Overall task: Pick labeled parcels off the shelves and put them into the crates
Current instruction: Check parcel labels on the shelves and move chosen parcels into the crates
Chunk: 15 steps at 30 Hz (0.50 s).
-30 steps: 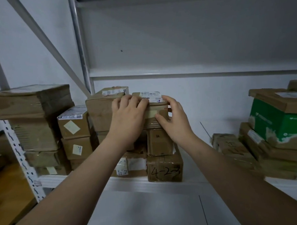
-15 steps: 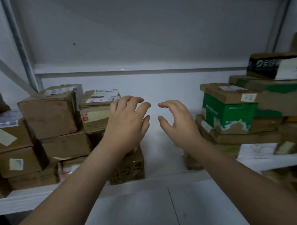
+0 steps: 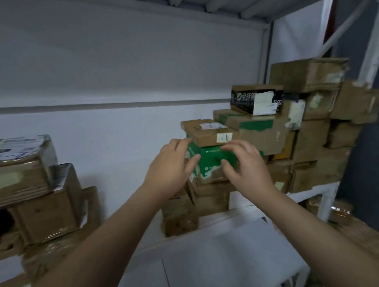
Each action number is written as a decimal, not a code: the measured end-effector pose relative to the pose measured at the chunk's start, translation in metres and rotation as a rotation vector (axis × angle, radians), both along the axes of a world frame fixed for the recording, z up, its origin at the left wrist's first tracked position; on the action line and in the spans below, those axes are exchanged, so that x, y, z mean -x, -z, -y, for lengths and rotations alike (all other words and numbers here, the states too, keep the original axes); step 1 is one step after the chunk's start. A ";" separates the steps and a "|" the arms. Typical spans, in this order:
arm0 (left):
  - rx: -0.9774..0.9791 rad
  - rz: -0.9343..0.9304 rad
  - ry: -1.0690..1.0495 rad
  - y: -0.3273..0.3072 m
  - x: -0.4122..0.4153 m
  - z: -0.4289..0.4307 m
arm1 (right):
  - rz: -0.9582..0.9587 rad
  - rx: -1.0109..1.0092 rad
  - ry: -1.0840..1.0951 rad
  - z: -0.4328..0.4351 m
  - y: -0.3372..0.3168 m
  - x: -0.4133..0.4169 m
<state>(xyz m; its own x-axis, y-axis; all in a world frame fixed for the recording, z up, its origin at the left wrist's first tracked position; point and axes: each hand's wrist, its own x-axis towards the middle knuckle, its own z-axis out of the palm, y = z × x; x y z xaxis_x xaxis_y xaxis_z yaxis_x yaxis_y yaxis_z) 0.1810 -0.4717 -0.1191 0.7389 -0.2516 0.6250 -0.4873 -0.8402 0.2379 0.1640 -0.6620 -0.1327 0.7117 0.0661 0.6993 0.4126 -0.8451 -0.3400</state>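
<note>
A green and brown parcel [image 3: 210, 158] sits in a stack on the white shelf [image 3: 246, 208]. On top of it lies a flat brown parcel [image 3: 207, 132] with a white label and a small handwritten tag. My left hand [image 3: 171, 169] hovers at the green parcel's left side, fingers spread and holding nothing. Just in front of that parcel's right part is my right hand [image 3: 244, 166], fingers loosely curved, also holding nothing. I cannot tell whether either hand touches the parcel.
More brown parcels are piled to the right, with a black box [image 3: 257, 99] on top of them. Taped labeled parcels [image 3: 24, 166] stack at the left. A shelf post [image 3: 265, 59] stands behind the right pile. A lower white surface [image 3: 210, 260] lies below my arms.
My hands let go of the labeled parcel on the left stack. View and hands swung right, and the hands now sit at the green parcel.
</note>
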 end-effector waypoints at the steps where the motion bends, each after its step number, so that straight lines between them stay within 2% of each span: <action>1: 0.075 -0.063 0.011 -0.004 -0.005 0.011 | -0.016 0.007 0.013 0.009 -0.002 -0.002; 5: 0.516 -0.384 -0.002 -0.028 -0.033 0.042 | -0.098 -0.084 -0.009 0.026 -0.016 -0.011; 9: 0.815 -0.542 0.029 -0.038 -0.052 0.057 | -0.146 -0.144 -0.066 0.033 -0.023 -0.021; 12: 1.092 -0.494 0.085 -0.040 -0.053 0.060 | -0.179 -0.139 -0.103 0.041 -0.022 -0.023; 15: 1.229 -0.294 0.113 -0.042 -0.047 0.053 | -0.177 -0.138 -0.142 0.048 -0.019 -0.025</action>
